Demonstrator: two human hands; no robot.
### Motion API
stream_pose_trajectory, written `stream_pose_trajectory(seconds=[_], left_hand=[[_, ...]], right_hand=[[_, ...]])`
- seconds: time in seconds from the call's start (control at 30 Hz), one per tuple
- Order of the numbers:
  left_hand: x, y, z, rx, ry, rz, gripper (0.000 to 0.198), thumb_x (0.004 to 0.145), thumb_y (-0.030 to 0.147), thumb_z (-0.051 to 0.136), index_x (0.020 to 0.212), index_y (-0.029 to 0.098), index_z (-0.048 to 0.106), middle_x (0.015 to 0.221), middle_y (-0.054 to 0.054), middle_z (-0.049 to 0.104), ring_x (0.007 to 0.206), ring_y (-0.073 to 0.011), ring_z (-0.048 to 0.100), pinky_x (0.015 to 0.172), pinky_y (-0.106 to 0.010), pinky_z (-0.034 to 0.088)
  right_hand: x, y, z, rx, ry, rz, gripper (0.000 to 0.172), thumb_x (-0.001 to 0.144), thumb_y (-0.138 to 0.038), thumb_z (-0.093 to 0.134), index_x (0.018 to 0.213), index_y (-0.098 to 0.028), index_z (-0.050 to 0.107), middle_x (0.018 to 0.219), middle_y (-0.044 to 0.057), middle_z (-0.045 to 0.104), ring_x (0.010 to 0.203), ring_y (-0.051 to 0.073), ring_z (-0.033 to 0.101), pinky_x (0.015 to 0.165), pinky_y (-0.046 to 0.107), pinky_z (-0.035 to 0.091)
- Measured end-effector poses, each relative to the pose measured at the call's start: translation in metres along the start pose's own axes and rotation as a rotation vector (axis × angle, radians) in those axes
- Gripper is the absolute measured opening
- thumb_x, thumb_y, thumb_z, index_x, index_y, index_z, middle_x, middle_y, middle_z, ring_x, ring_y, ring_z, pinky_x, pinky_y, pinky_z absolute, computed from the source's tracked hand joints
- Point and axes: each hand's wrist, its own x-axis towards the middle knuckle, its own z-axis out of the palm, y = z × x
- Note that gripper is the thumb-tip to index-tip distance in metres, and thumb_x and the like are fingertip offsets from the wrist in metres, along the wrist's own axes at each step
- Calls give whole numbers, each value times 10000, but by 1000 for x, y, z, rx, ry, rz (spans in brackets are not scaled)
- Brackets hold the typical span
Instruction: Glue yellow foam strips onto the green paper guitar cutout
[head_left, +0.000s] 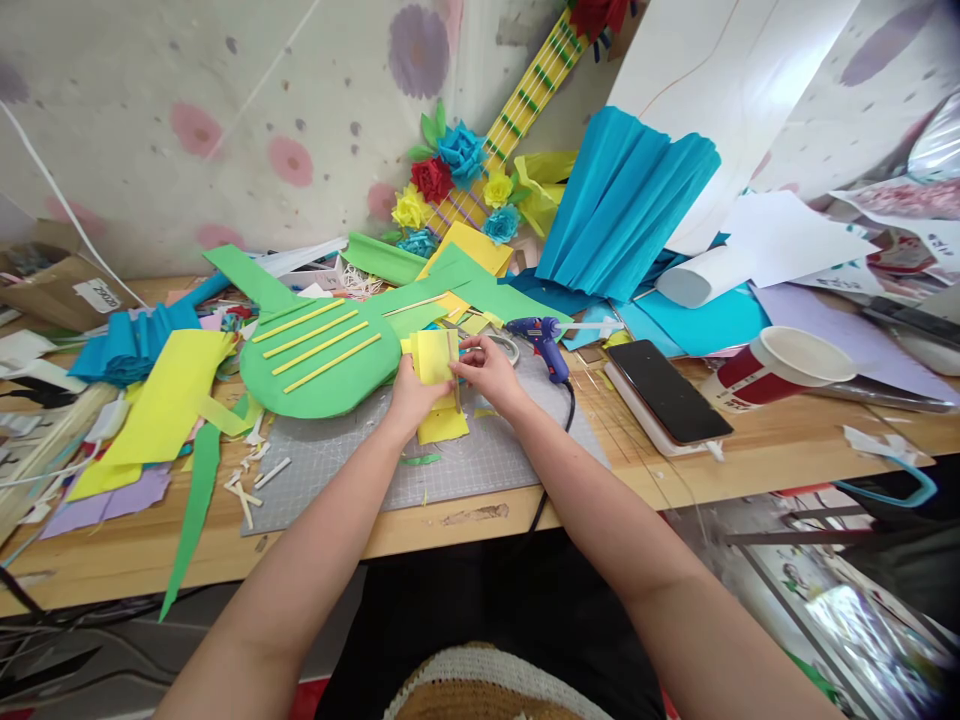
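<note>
A small piece of yellow paper (435, 352) is held up over the grey cutting mat (345, 465). My left hand (415, 396) grips its left and lower edge, thumb across the front. With fingers closed, my right hand (489, 370) pinches its right edge, where a narrow brownish strip (453, 350) runs upright; whether the strip is glued on, I cannot tell. Below both hands lies another yellow paper piece (442, 428). To the left rests a green paper shape (322, 360) with several yellow strips across it. A roll of tape (511, 350) is partly hidden behind my right hand.
A blue glue gun (546, 345) lies right of my hands, its black cord (568, 415) running over the table edge. Farther right are a phone (667, 390) and a paper cup (780, 365). Behind stand blue crepe paper (626, 200) and a flower-decorated yellow guitar shape (536, 85).
</note>
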Motion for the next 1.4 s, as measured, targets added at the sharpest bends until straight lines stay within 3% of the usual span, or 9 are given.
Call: stream_pose_trajectory(seconds=[0.13, 0.3, 0.5, 0.6, 0.73, 0.93, 1.13, 1.27, 1.4], left_hand=[[1, -1, 1, -11, -4, 22, 634, 410, 152, 800, 943, 186, 460, 975, -71, 615, 890, -232, 603, 770, -337, 469], [1, -1, 3, -105, -19, 7, 616, 404, 114, 783, 933, 182, 473, 954, -53, 625, 885, -222, 608, 791, -343, 470], [-1, 2, 3, -289, -79, -60, 587, 424, 134, 757, 935, 183, 472, 881, -28, 621, 808, -203, 610, 755, -356, 477], [-2, 4, 2, -336, -105, -76, 602, 408, 147, 770, 931, 180, 473, 890, -30, 624, 795, -195, 606, 755, -360, 475], [-2, 5, 0, -312, -134, -81, 636, 384, 162, 791, 936, 177, 475, 864, -19, 623, 763, -184, 602, 731, -345, 477], [6, -2, -3, -218, -85, -42, 617, 420, 171, 787, 951, 184, 474, 916, -41, 636, 830, -198, 613, 772, -347, 470], [9, -6, -4, -102, -52, 39, 647, 419, 183, 796, 977, 180, 470, 972, -70, 637, 873, -217, 616, 757, -336, 478], [8, -3, -7, -194, -128, 14, 527, 505, 274, 760, 965, 178, 523, 941, -63, 660, 814, -202, 624, 721, -331, 488], [7, 3, -13, -246, -139, -15, 423, 524, 291, 733, 894, 158, 578, 853, -48, 673, 738, -189, 622, 681, -322, 493]], right_hand=[[3, 4, 1, -8, -10, 8, 324, 573, -274, 641, 825, -208, 449, 603, -66, 505, 530, 94, 495, 483, 235, 393], [3, 6, 1, -8, 10, -52, 269, 568, -254, 636, 793, -179, 509, 651, -41, 532, 616, 97, 516, 594, 246, 423], [0, -1, 0, 80, -96, -7, 322, 663, -485, 601, 749, -176, 585, 705, -4, 560, 600, 92, 500, 537, 233, 416], [0, -2, -2, 210, -113, 66, 379, 622, -530, 640, 746, -177, 578, 677, -17, 543, 560, 73, 488, 514, 217, 406], [1, -1, -4, 237, -157, 100, 391, 525, -462, 737, 724, -178, 557, 638, -46, 531, 535, 56, 468, 522, 204, 395], [-3, -4, -3, 172, -165, 71, 338, 588, -444, 693, 730, -178, 541, 661, -43, 527, 542, 60, 464, 511, 205, 389], [-4, -4, -1, 4, -128, 80, 145, 616, -229, 609, 695, -181, 496, 596, -53, 513, 515, 69, 458, 483, 202, 377], [0, 0, -1, -26, -37, 102, 74, 610, -154, 527, 679, -174, 512, 637, -43, 539, 553, 74, 485, 524, 204, 409], [2, 0, -6, -30, -66, 122, 112, 641, -189, 518, 740, -171, 567, 732, -3, 601, 642, 111, 543, 565, 234, 451]])
